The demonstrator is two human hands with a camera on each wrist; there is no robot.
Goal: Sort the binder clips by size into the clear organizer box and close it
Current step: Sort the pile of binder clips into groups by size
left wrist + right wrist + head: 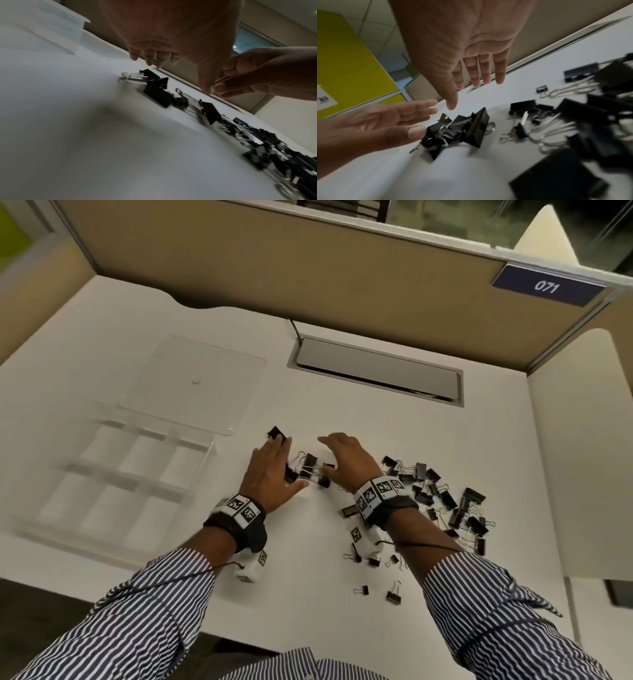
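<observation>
The clear organizer box (pixel 113 481) sits at the left of the white desk with its empty compartments showing; its lid (pixel 195 381) lies open behind it. A small cluster of black binder clips (pixel 310 469) lies between my two hands. My left hand (pixel 270 463) is flat, palm down, with its fingers straight and its thumb beside the cluster (pixel 462 131). One large clip (pixel 276 433) lies at its fingertips. My right hand (pixel 339 455) hovers palm down on the cluster's right side with its fingers (pixel 485 75) straight. Neither hand holds a clip.
The main pile of mixed-size black clips (pixel 445 501) spreads to the right of my right wrist, and a few small ones (pixel 394 594) lie nearer the front edge. A grey cable hatch (pixel 376 368) is set into the desk behind. Beige partition walls enclose the back and right.
</observation>
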